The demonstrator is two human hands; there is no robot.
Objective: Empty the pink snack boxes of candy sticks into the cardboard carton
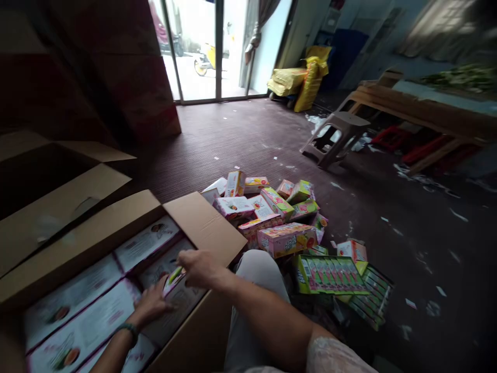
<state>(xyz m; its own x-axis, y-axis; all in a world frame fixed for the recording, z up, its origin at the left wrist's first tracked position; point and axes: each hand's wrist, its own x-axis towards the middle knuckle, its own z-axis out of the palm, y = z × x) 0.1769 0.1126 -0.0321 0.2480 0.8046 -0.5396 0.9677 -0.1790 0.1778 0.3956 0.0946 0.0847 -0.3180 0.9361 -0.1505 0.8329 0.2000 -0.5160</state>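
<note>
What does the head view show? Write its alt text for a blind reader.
A person's left hand and right hand are at a box inside an open carton packed with white boxes. Colourful boxes lie heaped on the dark floor beside it, and a plastic stool stands beyond.

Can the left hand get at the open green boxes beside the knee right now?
Probably not easily: the right forearm and the knee lie between the left hand and the open green boxes.
</note>
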